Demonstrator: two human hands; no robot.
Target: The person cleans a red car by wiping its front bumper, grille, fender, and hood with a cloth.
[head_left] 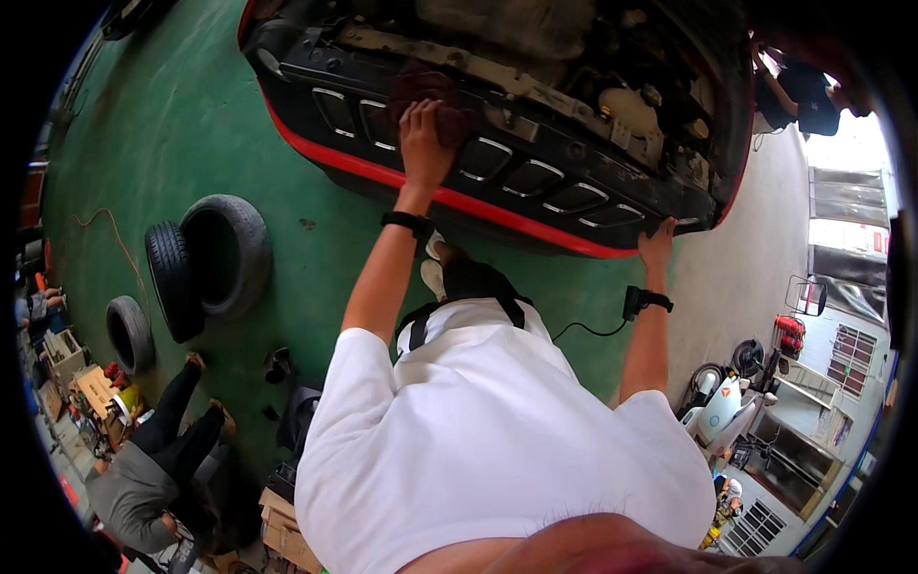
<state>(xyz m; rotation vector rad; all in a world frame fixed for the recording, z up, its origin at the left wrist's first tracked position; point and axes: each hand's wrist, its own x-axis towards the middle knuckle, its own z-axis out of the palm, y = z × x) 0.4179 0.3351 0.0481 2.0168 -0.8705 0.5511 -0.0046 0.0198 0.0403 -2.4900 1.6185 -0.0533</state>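
In the head view, the left hand lies on a dark red cloth, its fingers close together and pressed down. The cloth sits on the front edge of the open car, left of its middle, over the chrome-trimmed slots. The right hand touches that edge near the right corner (its finger grip I cannot tell).

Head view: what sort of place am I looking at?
Most likely a car repair workshop: a red-and-black car front with its dark engine bay exposed, and three loose black rubber tyres on a smooth green floor.
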